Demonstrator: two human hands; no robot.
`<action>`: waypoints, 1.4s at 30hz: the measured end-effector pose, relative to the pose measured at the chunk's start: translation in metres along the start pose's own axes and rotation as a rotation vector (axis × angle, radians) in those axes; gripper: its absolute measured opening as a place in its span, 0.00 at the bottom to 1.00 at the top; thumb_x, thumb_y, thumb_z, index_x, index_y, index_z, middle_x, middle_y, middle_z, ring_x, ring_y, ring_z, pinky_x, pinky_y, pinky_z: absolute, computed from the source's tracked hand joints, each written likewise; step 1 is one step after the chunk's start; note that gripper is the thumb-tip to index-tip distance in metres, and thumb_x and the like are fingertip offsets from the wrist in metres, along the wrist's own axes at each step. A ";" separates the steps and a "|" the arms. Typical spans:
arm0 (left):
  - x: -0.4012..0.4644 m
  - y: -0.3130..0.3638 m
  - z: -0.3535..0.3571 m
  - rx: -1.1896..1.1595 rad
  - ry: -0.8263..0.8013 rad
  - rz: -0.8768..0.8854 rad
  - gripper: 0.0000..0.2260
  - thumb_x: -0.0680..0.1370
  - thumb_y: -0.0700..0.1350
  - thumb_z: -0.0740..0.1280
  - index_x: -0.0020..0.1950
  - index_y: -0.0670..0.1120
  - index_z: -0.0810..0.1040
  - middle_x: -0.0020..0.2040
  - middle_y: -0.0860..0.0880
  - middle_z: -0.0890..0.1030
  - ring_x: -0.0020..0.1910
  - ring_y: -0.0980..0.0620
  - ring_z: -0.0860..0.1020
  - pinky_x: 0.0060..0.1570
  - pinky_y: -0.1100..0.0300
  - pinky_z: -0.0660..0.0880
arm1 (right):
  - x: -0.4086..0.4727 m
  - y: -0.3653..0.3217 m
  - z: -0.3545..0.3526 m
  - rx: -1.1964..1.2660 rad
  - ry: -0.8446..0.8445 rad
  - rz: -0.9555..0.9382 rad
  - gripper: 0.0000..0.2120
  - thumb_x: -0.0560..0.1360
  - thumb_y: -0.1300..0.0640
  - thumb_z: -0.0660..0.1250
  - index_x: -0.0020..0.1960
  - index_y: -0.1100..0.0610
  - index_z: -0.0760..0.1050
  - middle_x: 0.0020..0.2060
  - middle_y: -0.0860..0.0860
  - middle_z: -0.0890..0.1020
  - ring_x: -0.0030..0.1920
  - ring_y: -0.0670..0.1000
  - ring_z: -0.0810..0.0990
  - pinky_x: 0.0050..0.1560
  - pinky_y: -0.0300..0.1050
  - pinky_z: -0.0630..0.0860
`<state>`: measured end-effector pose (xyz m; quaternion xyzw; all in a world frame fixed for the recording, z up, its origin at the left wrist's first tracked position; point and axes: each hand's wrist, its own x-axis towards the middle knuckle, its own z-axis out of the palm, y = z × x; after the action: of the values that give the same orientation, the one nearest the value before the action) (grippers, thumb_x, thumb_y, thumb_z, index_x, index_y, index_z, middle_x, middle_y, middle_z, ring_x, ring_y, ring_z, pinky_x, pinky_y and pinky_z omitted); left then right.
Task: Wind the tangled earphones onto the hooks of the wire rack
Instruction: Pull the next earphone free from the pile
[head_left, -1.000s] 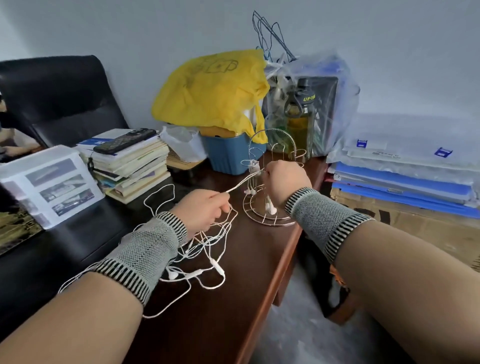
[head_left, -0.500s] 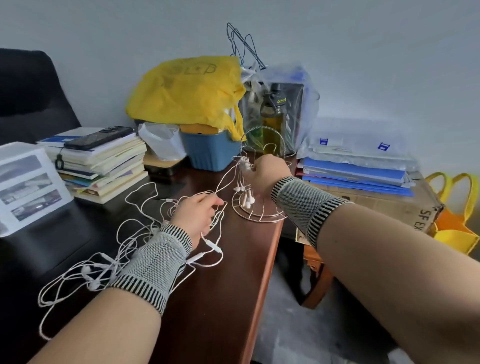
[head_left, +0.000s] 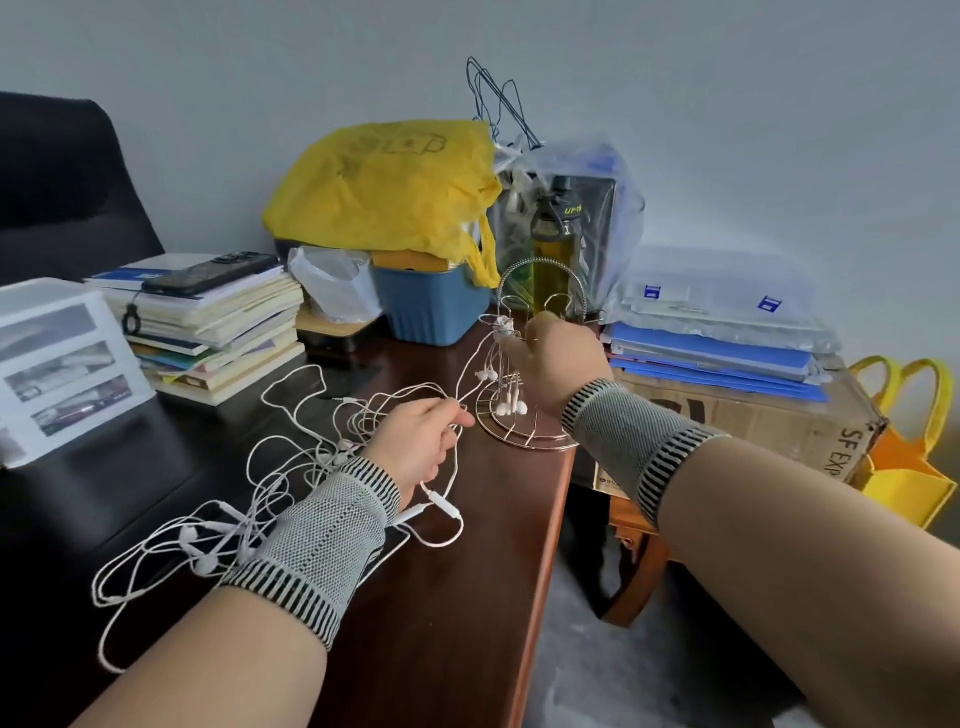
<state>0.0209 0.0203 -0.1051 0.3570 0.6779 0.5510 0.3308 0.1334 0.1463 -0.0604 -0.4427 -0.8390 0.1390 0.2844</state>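
A tangle of white earphones (head_left: 291, 483) sprawls over the dark desk in front of my left arm. My left hand (head_left: 421, 441) pinches one cord that runs up and right to the wire rack (head_left: 530, 364), a metal stand with hooks and a round base near the desk's right edge. Several earbuds (head_left: 509, 408) hang from its hooks. My right hand (head_left: 558, 364) is curled around the rack's middle, hiding part of it. Both wrists wear grey knitted bands.
A book stack (head_left: 218, 322) with a phone (head_left: 208, 273) on top and a white box (head_left: 57, 358) stand at left. Behind the rack are a blue bin (head_left: 431, 306), a yellow bag (head_left: 384, 192) and an oil bottle (head_left: 553, 244). Folders on a cardboard box (head_left: 727, 415) sit right, beyond the desk edge (head_left: 540, 571).
The view has swung right and down. My left hand has lowered toward the desk with the cord, which now hangs slacker. My right hand stays on the rack.
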 end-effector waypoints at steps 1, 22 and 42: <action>0.000 0.001 -0.001 0.054 -0.010 0.038 0.11 0.82 0.44 0.59 0.47 0.41 0.79 0.26 0.53 0.65 0.23 0.57 0.59 0.22 0.64 0.55 | -0.008 0.003 -0.001 0.004 0.065 -0.049 0.19 0.79 0.43 0.58 0.61 0.55 0.71 0.42 0.55 0.82 0.44 0.58 0.81 0.47 0.52 0.78; -0.018 0.026 -0.035 0.570 -0.067 0.219 0.11 0.75 0.51 0.69 0.42 0.43 0.83 0.25 0.52 0.65 0.26 0.52 0.64 0.32 0.57 0.66 | -0.070 0.033 0.009 -0.098 -0.046 -0.308 0.16 0.80 0.44 0.57 0.51 0.54 0.77 0.40 0.54 0.83 0.42 0.57 0.81 0.40 0.44 0.71; -0.020 0.027 -0.050 0.659 0.023 0.237 0.10 0.75 0.53 0.69 0.43 0.48 0.85 0.34 0.50 0.82 0.32 0.52 0.76 0.37 0.59 0.73 | -0.078 0.051 0.013 -0.109 -0.056 -0.211 0.15 0.82 0.49 0.55 0.41 0.55 0.71 0.33 0.52 0.78 0.35 0.56 0.78 0.38 0.45 0.73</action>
<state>-0.0069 -0.0185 -0.0689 0.5148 0.7768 0.3409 0.1237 0.1944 0.1114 -0.1227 -0.3626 -0.8948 0.0748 0.2496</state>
